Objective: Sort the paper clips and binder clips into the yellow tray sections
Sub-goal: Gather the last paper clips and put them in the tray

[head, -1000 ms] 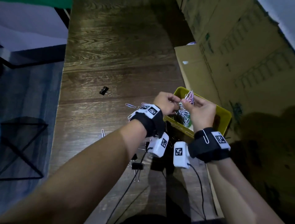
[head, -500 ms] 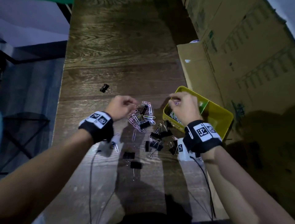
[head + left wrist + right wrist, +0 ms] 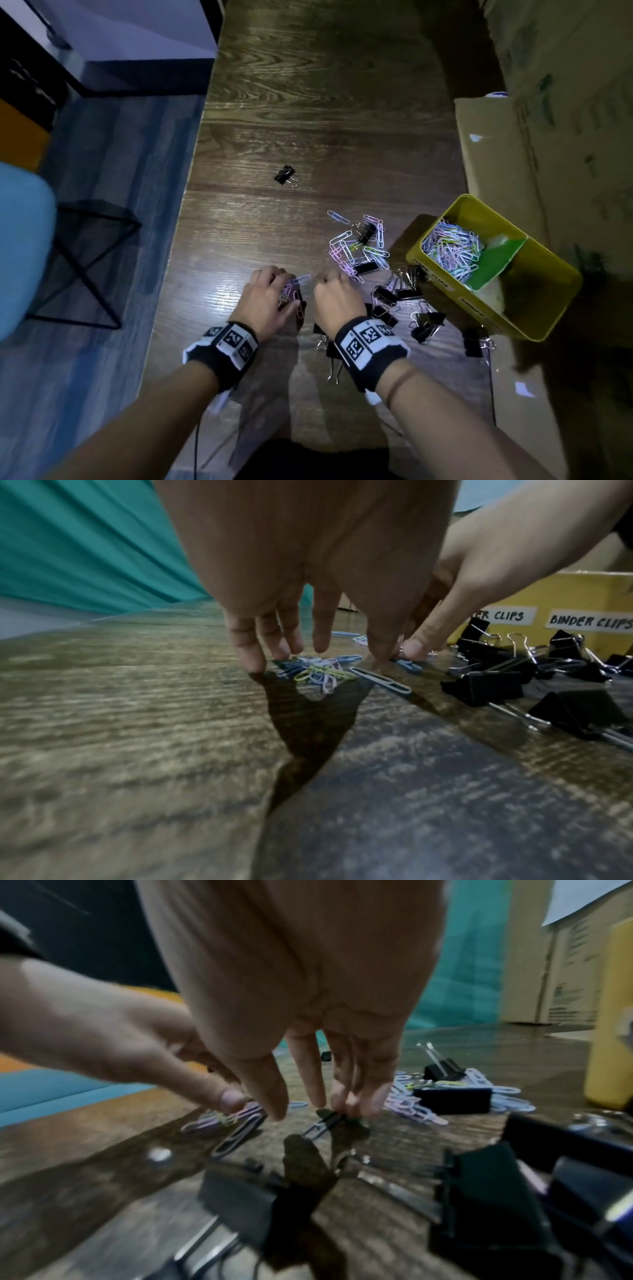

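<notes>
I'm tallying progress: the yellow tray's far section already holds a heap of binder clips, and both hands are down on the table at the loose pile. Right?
Not quite. The head view shows that section of the yellow tray holding paper clips; the binder clips lie on the table. Both hands are down there.

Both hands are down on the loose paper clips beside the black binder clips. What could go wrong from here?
1. The paper clips under the left hand lie flat and tangled, so some may slip from the grip.
2. Binder clips lie close by the right hand and may get swept along.
3. One binder clip lies apart and may be missed.
</notes>
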The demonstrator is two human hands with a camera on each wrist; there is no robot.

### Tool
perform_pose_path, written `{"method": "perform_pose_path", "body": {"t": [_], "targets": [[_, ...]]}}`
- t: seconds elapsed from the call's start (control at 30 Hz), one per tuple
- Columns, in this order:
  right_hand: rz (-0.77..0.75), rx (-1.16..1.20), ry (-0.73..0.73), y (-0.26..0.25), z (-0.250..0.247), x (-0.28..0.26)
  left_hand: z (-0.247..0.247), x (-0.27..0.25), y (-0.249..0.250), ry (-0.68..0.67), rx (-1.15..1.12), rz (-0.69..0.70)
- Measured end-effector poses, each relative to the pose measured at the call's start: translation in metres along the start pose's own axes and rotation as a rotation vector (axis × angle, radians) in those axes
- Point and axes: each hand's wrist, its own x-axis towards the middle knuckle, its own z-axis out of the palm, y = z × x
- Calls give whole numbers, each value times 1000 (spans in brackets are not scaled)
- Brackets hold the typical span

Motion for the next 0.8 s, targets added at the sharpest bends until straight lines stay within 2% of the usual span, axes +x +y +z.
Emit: {"method": "perform_pose_path", "body": {"t": [0.17,0.27,0.37,0.47,0.6,0.8], "targets": [[-120,40,79,-9,7,6,0,-13,0,-18,2,-130],[-153,59,70,-10,7,18,3,-11,9,-3,-84,-136],[-131,65,17,-13,9,26,3,-11,11,30,-148,-97],[-73,101,75,-19,13,29,4,-10,5,51,-136,-49],[-23,162,96,-26,18,29,1,-8,2,-29,8,49],[-44,290,129,-22,12,29,-2,1,5,-103,160,80]]}}
